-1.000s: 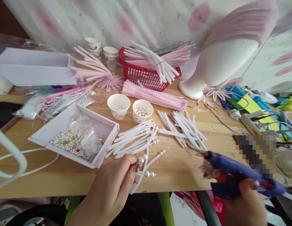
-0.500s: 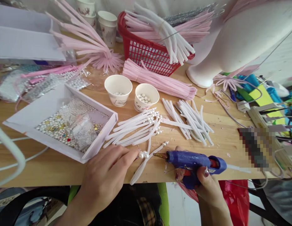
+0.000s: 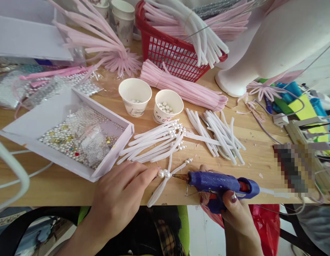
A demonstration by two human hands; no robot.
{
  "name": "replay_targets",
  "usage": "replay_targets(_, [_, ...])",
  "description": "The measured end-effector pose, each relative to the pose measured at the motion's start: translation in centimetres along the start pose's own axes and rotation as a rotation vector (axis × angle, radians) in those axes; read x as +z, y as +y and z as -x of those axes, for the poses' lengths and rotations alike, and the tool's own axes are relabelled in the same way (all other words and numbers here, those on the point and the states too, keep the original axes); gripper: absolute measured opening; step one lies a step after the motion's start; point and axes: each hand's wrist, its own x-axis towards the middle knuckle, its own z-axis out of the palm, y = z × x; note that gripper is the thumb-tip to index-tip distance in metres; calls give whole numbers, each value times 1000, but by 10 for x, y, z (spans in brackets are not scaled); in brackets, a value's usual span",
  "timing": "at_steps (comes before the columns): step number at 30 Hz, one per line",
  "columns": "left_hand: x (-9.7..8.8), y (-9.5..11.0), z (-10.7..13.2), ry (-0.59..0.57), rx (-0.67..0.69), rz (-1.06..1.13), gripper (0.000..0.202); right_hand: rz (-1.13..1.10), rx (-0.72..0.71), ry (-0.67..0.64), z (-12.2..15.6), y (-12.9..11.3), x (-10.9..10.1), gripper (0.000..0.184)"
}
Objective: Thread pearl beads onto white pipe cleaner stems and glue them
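Observation:
My left hand is closed, its fingertips pinching a small white pipe-cleaner piece with pearl beads at its crossing. One branch of it ends in smaller beads at the upper right. What lies right under my fingertips is hidden. A blue glue gun is gripped in my right hand. Its metal nozzle points left, at or just beside the larger pearls; I cannot tell whether they touch. A clear glue stick sticks out of its back. Behind the held piece lie several bead-tipped white pipe cleaners.
A white tray of beads stands left. Two paper cups holding pearls are behind, with a pink pipe-cleaner bundle and a red basket. Cut white stems lie right of centre. A power strip and cables are at far right.
The glue gun's nozzle has come slightly nearer the pearls. Both hands keep their grips. The whole view has shifted a little, with the basket and cups sitting higher and farther right.

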Motion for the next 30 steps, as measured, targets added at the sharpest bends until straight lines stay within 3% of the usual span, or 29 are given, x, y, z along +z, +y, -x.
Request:
replay_targets(3, [1,0,2,-5,-18,15,27,6,36,-146,3,7,-6,57])
replay_targets(6, [3,0,5,-3,-26,27,28,-11,59,-129,4,11,-9,58])
replay_targets(13, [5,-2,9,-1,-42,65,31,58,-31,-158,2,4,-5,62])
replay_targets(24, [6,-2,7,-4,-36,61,30,-41,105,-178,4,11,-10,58])
replay_targets(30, [2,-1,2,-6,-10,32,26,-95,96,-190,5,23,-22,58])
